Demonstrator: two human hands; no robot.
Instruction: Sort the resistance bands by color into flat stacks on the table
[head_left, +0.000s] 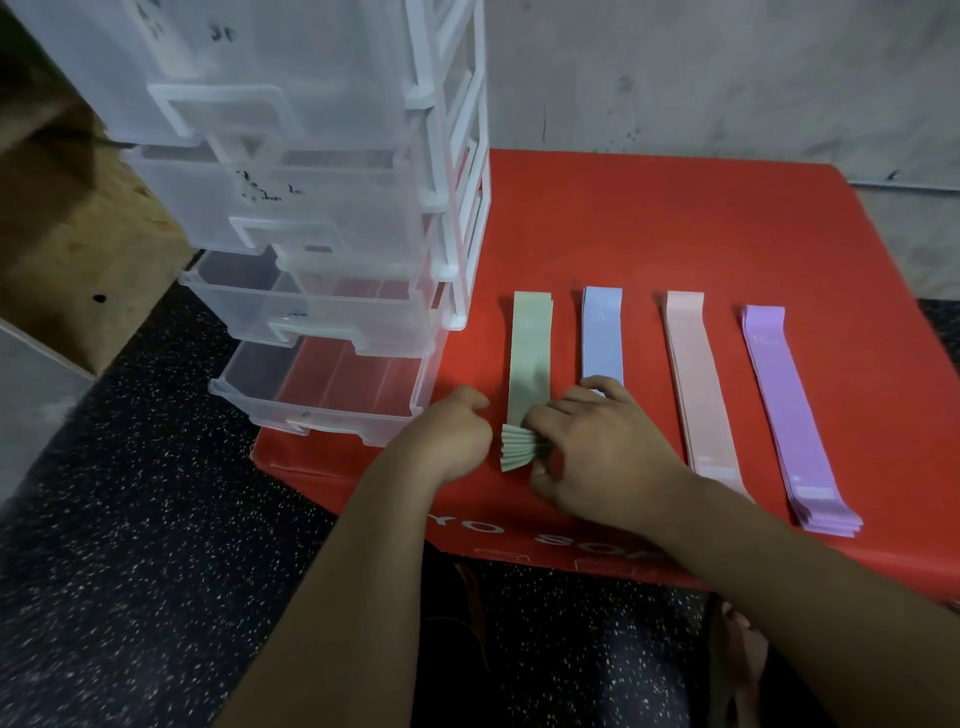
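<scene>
Leftmost of the stacks on the red table (675, 234), the green stack (531, 358) fans out at its near end. The right hand (597, 447) pinches that fan; the left hand (457, 431) curls just beside it, grip unclear. Squaring those ends together, then pressing flat, looks best.

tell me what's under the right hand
The right hand grips the near end of the green resistance bands; their fanned edges poke out to its left. It also covers the near end of the blue stack, which cannot be seen.
</scene>
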